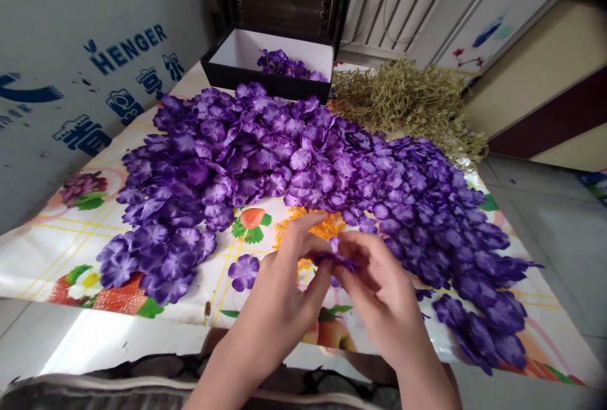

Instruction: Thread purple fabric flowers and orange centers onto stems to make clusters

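Note:
Both hands meet above the front middle of the table, pinching one purple fabric flower (342, 262) between them. My left hand (289, 277) has thumb and fingertips closed on the flower's left side, its index finger raised. My right hand (379, 283) grips the flower's right side with thumb and fingers. Beneath them lies a small heap of orange flower centres (296, 217). A single loose purple petal piece (243, 272) rests just left of my left hand. A wide mound of purple petal pieces (265, 150) curves around behind and to both sides.
A black box with white inside (222, 74) stands at the back, holding some finished-looking purple flowers (284, 63). Right of it sits a tangle of yellow-green stems (403, 93). The table wears a fruit-print plastic cloth (61, 245). A printed white panel (118, 5) borders the left side.

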A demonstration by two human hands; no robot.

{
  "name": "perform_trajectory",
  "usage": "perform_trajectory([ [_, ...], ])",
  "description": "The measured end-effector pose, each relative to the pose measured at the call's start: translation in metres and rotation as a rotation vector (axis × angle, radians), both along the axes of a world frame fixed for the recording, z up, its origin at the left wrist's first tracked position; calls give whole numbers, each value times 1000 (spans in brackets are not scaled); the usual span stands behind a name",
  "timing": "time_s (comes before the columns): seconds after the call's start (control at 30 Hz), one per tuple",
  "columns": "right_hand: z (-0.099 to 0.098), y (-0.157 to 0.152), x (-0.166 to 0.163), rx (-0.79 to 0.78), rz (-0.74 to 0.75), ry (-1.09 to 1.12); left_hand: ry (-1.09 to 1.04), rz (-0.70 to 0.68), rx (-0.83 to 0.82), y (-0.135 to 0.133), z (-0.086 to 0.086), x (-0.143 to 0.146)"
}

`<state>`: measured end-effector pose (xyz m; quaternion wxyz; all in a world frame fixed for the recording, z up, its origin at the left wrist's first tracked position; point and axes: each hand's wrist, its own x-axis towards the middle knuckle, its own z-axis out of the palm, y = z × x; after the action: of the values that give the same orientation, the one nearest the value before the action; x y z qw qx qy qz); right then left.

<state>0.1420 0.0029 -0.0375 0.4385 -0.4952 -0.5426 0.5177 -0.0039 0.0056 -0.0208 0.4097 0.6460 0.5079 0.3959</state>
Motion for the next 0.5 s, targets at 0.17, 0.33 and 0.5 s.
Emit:
perform_trajectory([
  [0.17, 5, 1, -2, 144, -33, -28, 29, -41, 119, -4, 2, 0],
  [0.33, 6, 2, 7, 277, -133, -241, 36, -29, 133, -4, 3, -2],
  [0.5, -12, 12, 53, 158, -498, -982, 268, 128, 112, 7, -1, -4],
])
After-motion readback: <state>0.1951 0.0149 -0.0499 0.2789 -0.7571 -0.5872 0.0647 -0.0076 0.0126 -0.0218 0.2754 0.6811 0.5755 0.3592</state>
